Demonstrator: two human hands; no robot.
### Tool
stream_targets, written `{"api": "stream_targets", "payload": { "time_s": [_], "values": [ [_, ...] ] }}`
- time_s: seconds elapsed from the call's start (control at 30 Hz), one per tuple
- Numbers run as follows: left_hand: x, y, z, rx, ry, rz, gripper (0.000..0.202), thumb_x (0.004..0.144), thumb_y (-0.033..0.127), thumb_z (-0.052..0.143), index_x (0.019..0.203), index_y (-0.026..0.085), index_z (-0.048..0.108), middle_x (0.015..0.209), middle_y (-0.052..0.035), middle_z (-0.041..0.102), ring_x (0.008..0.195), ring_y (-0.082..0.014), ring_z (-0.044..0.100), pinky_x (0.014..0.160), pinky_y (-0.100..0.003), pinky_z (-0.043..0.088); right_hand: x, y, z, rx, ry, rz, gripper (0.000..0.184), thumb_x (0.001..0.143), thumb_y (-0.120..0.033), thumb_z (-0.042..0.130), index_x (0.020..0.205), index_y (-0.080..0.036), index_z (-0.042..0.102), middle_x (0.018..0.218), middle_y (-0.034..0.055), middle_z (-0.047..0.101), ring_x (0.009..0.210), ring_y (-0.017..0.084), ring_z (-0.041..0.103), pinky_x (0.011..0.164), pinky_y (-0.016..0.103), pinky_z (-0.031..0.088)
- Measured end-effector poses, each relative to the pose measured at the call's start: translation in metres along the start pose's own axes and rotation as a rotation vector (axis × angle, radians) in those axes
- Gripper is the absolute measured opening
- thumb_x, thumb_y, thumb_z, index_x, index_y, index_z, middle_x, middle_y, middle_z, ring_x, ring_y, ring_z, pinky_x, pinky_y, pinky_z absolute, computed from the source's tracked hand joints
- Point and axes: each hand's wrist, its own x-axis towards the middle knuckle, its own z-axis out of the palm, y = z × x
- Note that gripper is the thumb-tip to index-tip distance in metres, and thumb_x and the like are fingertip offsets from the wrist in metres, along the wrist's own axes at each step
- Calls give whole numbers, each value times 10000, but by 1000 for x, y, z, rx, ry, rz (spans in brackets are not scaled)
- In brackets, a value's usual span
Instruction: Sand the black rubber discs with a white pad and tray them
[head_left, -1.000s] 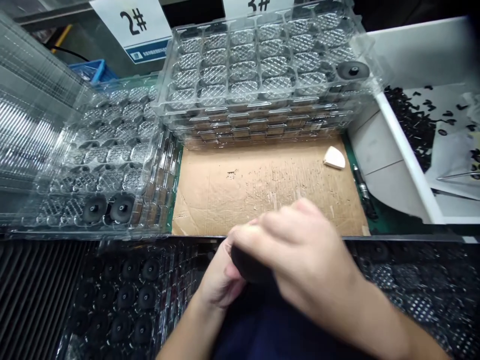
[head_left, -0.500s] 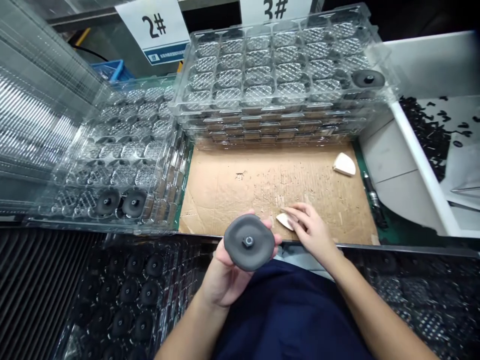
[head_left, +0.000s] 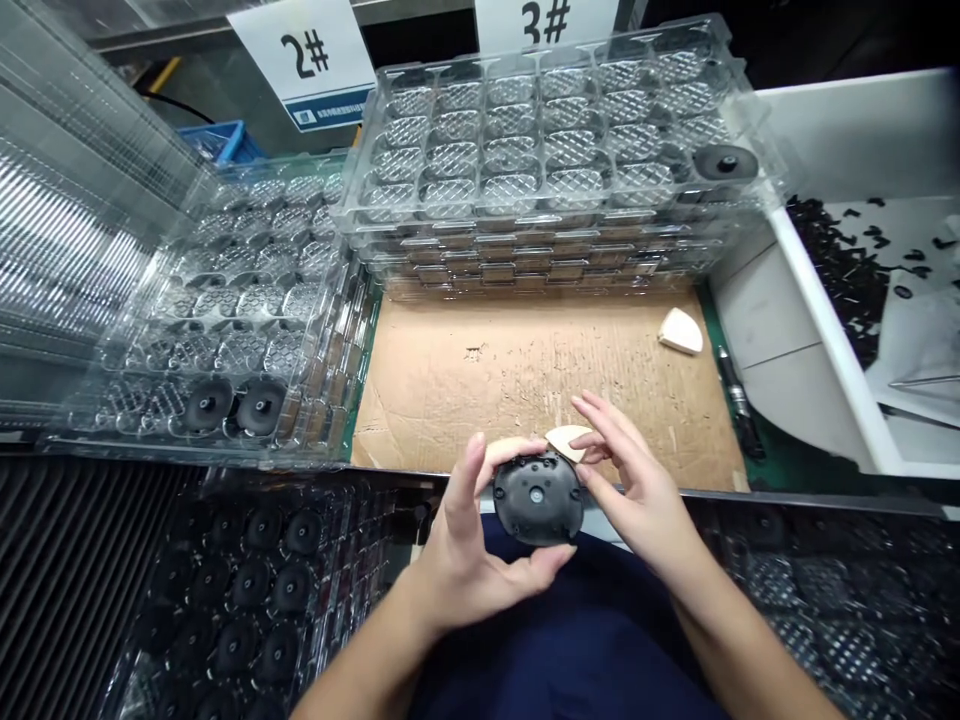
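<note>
Looking rounded and black, the disc

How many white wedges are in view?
2: one wedge lies on the cardboard near its right edge; the other wedge is in the right hand's fingertips, partly covered.

One white sign reads "2#"; another white sign reads "3#".
</note>
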Motion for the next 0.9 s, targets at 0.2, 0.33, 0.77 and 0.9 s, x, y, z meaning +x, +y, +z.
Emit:
{"api": "stream_targets", "payload": {
  "time_s": [0.2, 0.33, 0.77, 0.9],
  "values": [
    [6, -4, -4, 147, -34, 51, 1011, 724, 132, 719, 1464, 228, 38, 1219, -170, 523, 1105, -258, 557, 915, -443, 502, -4, -1, -8, 0, -1, 64, 265, 940, -346, 482, 984, -223, 712, 654, 16, 633, 734, 180, 634, 760, 318, 516],
    [4, -3, -4, 84, -3, -21, 980, 735, 200, 725, 1465, 250, 73, 1232, -149, 531, 1113, -247, 548, 948, -434, 469, -9, -15, -15, -56, -29, -94, 281, 937, -266, 508, 1200, -298, 605, 1192, 41, 581, 1078, 188, 558, 884, 300, 470],
    [7, -7, -36, -346, 416, -825, 439, 621, 581, 721, 712, 152, 708, 681, -63, 697, 660, -223, 646, 617, -291, 507, 74, -26, 20, -40, -102, -498, 589, 1015, -417, 262, 621, -175, 627, 556, 7, 594, 543, 106, 564, 580, 249, 411],
    [10, -5, -79, 77, 490, -760, 404, 588, 568, 742, 711, 183, 736, 741, -65, 730, 789, -288, 678, 734, -341, 550, 150, 19, 30, -95, -77, -429, 474, 989, -411, 395, 647, -160, 607, 584, -12, 593, 579, 105, 584, 649, 256, 472]
  ]
}}
